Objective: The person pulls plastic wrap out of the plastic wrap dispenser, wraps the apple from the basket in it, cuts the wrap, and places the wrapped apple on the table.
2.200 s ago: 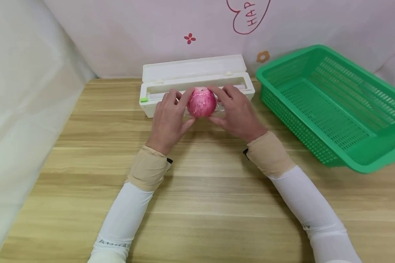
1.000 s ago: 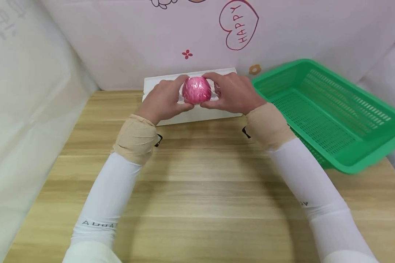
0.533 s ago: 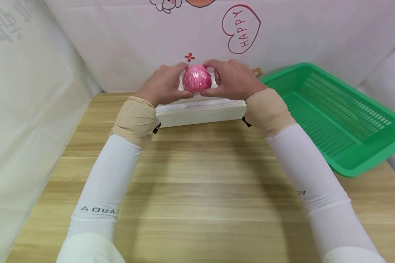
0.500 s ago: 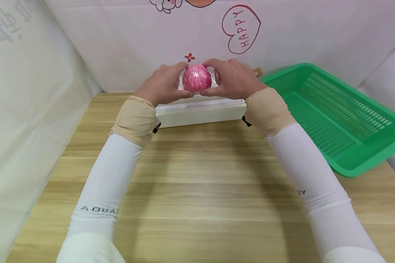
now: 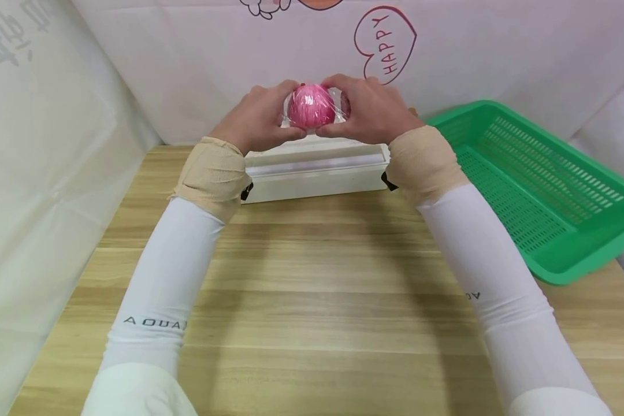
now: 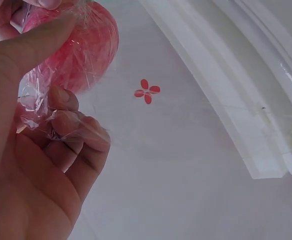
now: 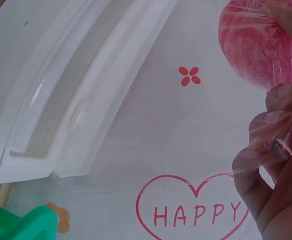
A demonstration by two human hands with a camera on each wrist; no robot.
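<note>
Film-wrapped pink fruit (image 5: 311, 107) is gripped between the curled left hand (image 5: 257, 120) and right hand (image 5: 377, 112), above the white box (image 5: 317, 184), apparently so loose film (image 6: 36, 106) can be gathered from both sides.

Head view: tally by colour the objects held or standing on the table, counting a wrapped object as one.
Pink: 1 (film-wrapped apple)
White: 1 (cling-film dispenser)
Green: 1 (plastic basket)
Total: 3
</note>
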